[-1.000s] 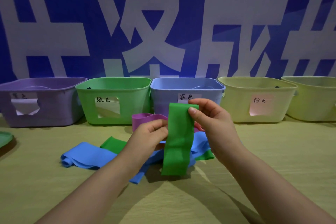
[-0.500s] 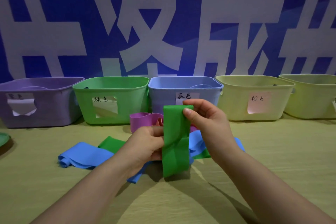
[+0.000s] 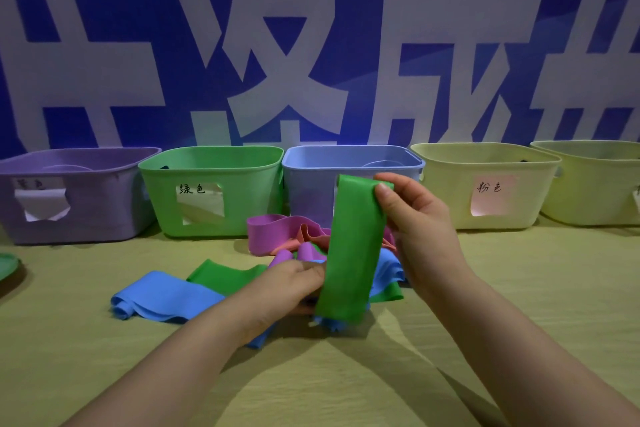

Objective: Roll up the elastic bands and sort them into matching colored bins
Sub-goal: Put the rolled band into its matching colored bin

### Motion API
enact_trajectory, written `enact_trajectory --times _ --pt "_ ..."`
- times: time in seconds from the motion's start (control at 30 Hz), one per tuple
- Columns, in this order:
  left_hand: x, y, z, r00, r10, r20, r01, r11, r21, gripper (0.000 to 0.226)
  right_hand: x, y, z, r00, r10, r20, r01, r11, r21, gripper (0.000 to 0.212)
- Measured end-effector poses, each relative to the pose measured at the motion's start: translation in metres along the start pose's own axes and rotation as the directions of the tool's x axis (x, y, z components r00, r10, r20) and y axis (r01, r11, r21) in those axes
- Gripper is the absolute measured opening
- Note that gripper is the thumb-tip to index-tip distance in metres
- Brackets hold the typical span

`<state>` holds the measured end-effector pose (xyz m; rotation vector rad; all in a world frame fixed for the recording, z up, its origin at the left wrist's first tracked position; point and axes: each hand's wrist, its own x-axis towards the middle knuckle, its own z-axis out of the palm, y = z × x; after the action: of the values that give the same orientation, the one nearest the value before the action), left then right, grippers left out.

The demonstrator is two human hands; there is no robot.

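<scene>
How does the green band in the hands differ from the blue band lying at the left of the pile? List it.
The green band is held nearly upright; the blue band lies flat on the table, left end curled. The right hand pinches the green band's top, the left hand grips it lower down; no hand holds the blue band. Both are wide, unrolled strips.

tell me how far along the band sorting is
Done: cannot tell; the bins hide their contents. In hand: the right hand pinches the top of an unrolled green band, the left hand grips it lower down. Left: a blue band, second green band and purple band lie loose.
</scene>
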<state>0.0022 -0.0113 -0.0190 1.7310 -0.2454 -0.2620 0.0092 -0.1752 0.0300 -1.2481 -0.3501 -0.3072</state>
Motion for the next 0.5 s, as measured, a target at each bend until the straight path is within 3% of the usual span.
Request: enact_trajectory --times 0.1,0.2,0.27,0.37,0.43,0.5 --pt "0.003 -0.004 -0.001 1.0 0.012 -0.005 -0.012 1.0 0.002 0.028 -0.001 0.0 0.001 1.0 -0.005 -0.009 0.005 1.0 -0.019 0.016" --pt "0.004 0.004 0.0 0.998 0.021 -0.067 -0.038 0.964 -0.263 0.019 -0.002 -0.001 0.002 1.0 -0.017 -0.005 0.017 0.999 -0.045 0.016" --pt "0.004 0.012 -0.004 0.973 0.078 -0.217 -0.15 0.929 -0.338 0.009 -0.004 -0.001 0.002 1.0 -0.025 0.014 0.026 0.997 -0.066 0.015" --pt "-0.002 0.021 -0.006 0.856 0.31 -0.414 -0.39 0.912 -0.123 0.018 -0.006 0.001 0.005 0.999 -0.013 0.046 0.018 0.994 -0.107 0.014" --pt "-0.01 0.028 -0.001 0.805 0.453 -0.383 -0.503 0.864 -0.036 0.014 -0.008 0.004 0.008 0.996 0.01 0.086 0.0 0.993 -0.115 0.013" --pt "-0.015 0.029 0.003 0.773 0.531 -0.347 -0.572 0.82 -0.02 0.04 -0.01 0.005 0.011 0.99 0.041 0.134 -0.028 0.994 -0.101 0.013"
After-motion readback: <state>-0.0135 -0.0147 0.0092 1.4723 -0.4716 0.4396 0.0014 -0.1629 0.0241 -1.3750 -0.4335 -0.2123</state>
